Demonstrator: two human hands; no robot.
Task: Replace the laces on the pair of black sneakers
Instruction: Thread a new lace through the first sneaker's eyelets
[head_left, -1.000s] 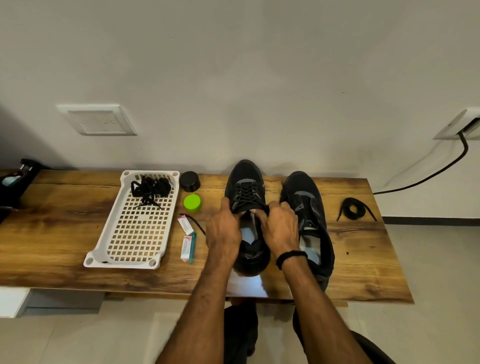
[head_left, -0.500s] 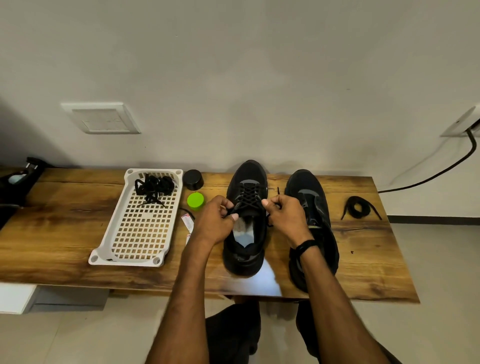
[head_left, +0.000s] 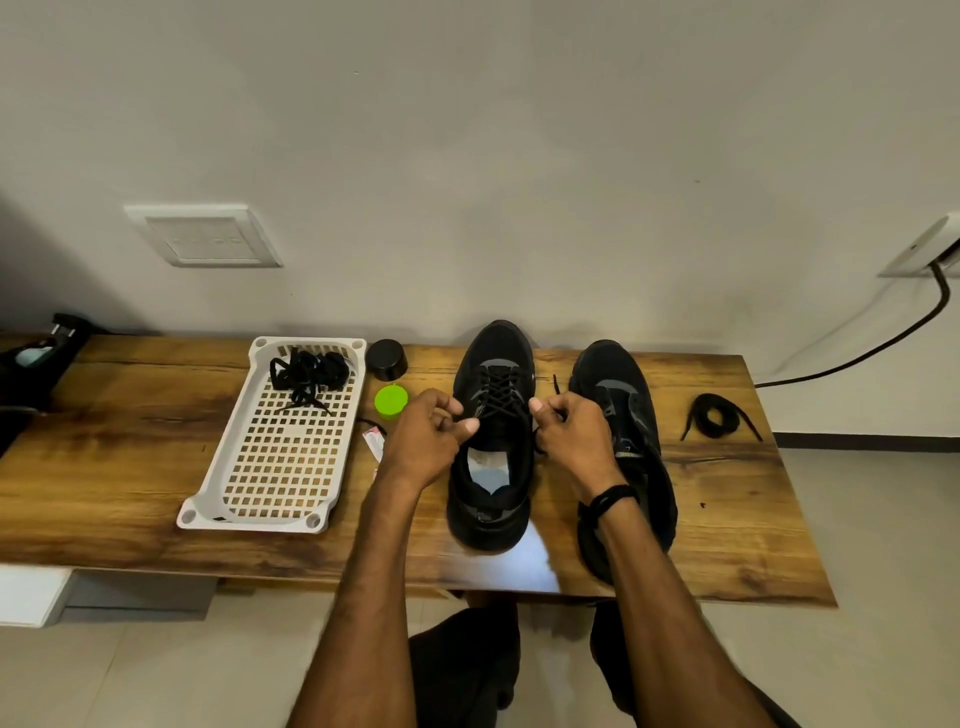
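Black sneaker (head_left: 492, 415) on wood bench (head_left: 130, 447), left hand (head_left: 427, 441) and right hand (head_left: 571, 436) curled, each pinching an end of its lace (head_left: 498, 396)

Left hand (head_left: 428, 441) and right hand (head_left: 569, 436) both pinching, fingers curled

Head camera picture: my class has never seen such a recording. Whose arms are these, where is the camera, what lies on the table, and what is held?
No machine here: a person wears one camera on the head, looking down at their own arms. The left hand and right hand each seem to pinch an end of the lace threaded through the left sneaker. The right sneaker beside it looks unlaced. On the wooden table lie a white tray holding bundled laces, a green lid, a black cap and, far right, a coiled lace.
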